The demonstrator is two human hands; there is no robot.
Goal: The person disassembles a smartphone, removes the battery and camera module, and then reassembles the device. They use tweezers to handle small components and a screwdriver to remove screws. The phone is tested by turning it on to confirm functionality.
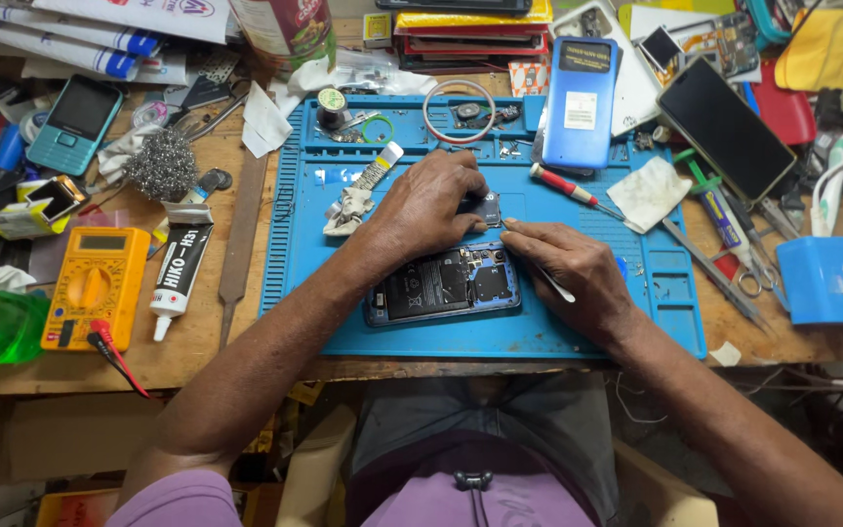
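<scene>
My left hand (428,203) rests palm-down on the blue mat (578,322), fingers curled, their tips pressing a small dark part (487,208) that lies on the mat just above the opened phone (441,284). My right hand (570,275) lies just right of the phone, closed around a thin white tool (555,285); the tool's upper tip meets the dark part beside my left fingertips, and its lower end sticks out below my fingers. The phone lies face-down near the mat's middle, back cover off, with its black battery and boards exposed inside a blue frame; my left wrist crosses its upper left corner.

On the mat, right of my hands, lie a red-handled screwdriver (570,188) and a crumpled white wipe (648,191). A blue phone back (580,101) stands at the mat's upper edge, with a wire ring (459,110) just left of it. A squeezed white tube (363,190) lies left of my left hand.

On the wooden counter (202,342) left of the mat are a yellow multimeter (97,286) with red and black leads, a white glue tube (179,273), a long metal file (242,237), a ball of steel wool (162,164) and a teal keypad phone (75,122). To the right lie a black smartphone (726,128), tweezers (712,270) and a blue box (831,280).
</scene>
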